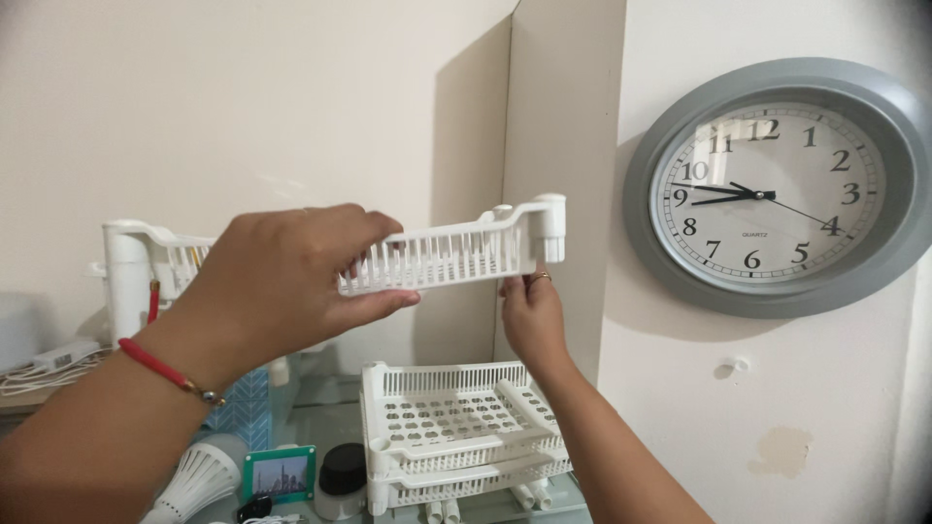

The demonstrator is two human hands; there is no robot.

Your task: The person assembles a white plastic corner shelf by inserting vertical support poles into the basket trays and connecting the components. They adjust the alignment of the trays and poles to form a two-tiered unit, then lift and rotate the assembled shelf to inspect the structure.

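I hold a white slotted plastic tray (456, 254) up in the air at chest height, roughly level, seen from its side. My left hand (282, 281) grips its near long edge, fingers over the top and thumb beneath; a red bracelet sits on that wrist. My right hand (531, 315) reaches up from below and pinches the tray's far right corner under a round corner socket (549, 228). Below, on a glass shelf, stands a stack of similar white perforated trays (456, 427).
A grey round wall clock (777, 189) hangs at right on the white wall. Below left lie a white light bulb (199, 475), a small teal-framed picture (280, 473) and a black-capped jar (343, 477). White cables (44, 369) rest far left.
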